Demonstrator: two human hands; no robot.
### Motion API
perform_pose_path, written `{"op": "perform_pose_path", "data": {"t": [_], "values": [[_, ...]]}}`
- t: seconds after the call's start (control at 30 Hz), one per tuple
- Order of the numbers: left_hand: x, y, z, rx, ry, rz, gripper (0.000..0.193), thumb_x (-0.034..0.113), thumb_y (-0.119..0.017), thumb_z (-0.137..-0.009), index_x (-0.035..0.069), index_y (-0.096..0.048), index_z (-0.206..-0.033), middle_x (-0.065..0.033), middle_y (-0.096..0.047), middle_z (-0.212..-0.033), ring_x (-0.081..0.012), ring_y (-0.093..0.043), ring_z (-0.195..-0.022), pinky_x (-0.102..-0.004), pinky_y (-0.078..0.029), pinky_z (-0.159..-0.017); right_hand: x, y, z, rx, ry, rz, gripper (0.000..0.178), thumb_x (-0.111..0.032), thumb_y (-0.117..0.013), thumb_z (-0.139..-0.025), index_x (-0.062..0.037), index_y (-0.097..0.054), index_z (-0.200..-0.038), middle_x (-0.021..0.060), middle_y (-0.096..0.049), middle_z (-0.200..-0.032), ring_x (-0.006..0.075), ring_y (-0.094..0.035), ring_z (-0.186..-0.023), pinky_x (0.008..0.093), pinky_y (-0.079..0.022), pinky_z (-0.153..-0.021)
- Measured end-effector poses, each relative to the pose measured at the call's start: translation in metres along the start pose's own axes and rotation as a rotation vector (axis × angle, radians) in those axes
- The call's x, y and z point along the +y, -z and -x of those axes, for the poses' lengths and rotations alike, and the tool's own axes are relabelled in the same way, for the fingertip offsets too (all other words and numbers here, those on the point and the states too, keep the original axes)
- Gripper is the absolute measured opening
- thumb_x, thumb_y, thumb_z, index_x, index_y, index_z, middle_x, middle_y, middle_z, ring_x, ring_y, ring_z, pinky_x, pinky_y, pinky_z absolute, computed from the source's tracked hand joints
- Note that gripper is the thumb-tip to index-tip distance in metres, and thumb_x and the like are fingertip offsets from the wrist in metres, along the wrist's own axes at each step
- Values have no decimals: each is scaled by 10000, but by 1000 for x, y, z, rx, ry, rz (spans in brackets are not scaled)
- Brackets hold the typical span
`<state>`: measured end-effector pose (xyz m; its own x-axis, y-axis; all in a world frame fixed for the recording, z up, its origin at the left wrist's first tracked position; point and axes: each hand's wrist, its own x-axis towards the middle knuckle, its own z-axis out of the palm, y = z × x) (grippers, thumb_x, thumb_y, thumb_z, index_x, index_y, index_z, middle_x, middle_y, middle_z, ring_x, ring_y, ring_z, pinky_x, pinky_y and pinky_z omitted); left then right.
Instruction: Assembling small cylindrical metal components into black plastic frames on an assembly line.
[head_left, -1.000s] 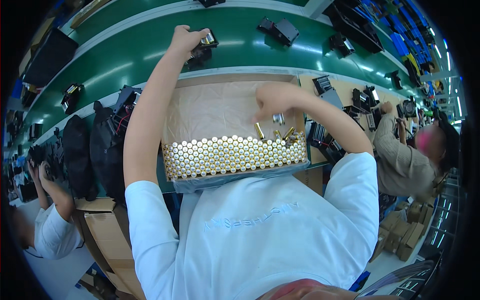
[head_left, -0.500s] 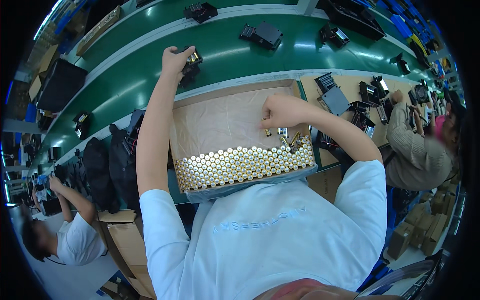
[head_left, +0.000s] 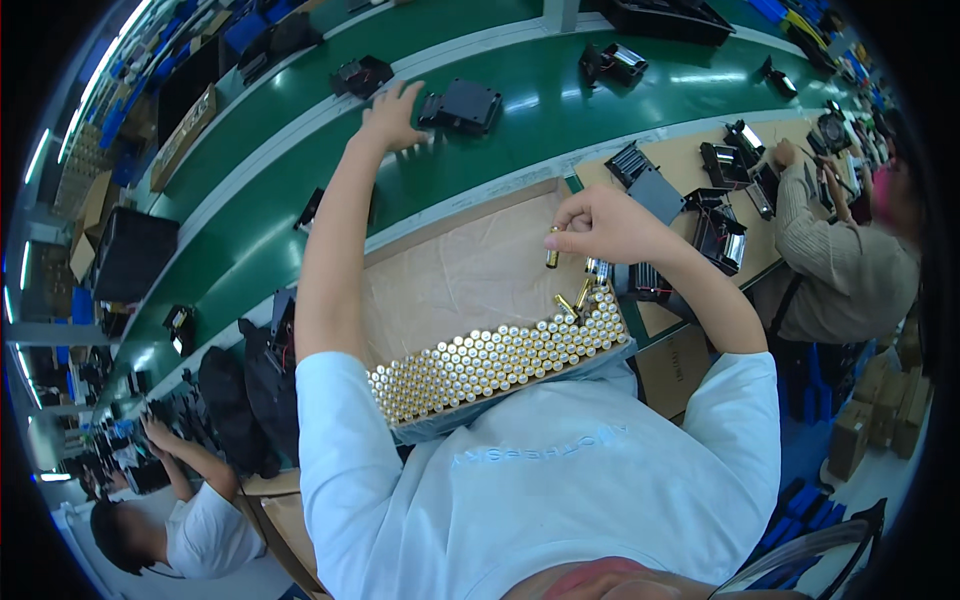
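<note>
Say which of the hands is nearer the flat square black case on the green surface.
Left. The left hand is open just left of the black case; the right hand is farther off, over the box, pinching a battery.

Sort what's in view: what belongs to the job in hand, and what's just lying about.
Job in hand:
battery, pinched in the right hand
open cardboard box with packed batteries
black case near the spread left hand

Apparently just lying about:
brown cartons, lower right
large black bin, far left

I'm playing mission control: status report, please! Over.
Left hand open, beside black case. Right hand pinching battery over box. Loose batteries lying nearby.
</note>
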<state>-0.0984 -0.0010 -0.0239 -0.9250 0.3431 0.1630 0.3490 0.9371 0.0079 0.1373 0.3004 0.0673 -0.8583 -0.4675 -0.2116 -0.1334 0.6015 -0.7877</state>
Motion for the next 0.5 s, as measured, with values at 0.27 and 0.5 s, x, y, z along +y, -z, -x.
{"op": "perform_pose_path", "data": {"t": [0.27,0.5], "values": [[-14,6,-31,-370,-173,256,769,235,-836,-639,61,-544,-1329,-157,-542,-1180,-331,-562,-1063,-386,-450,-995,21,7,57,173,-96,-148,124,-124,-727,-822,-6,-701,-793,-43,-464,-526,56,-310,-454,211,-252,-452],[0,100,-21,-259,-253,96,655,164,-776,-650,85,-576,-1269,-125,-524,-1102,-311,-559,-982,-384,-478,-927,38,-16,74,279,-88,-464,127,-127,-735,-823,-5,-705,-804,-50,-465,-517,38,-311,-460,200,-226,-457]]}}
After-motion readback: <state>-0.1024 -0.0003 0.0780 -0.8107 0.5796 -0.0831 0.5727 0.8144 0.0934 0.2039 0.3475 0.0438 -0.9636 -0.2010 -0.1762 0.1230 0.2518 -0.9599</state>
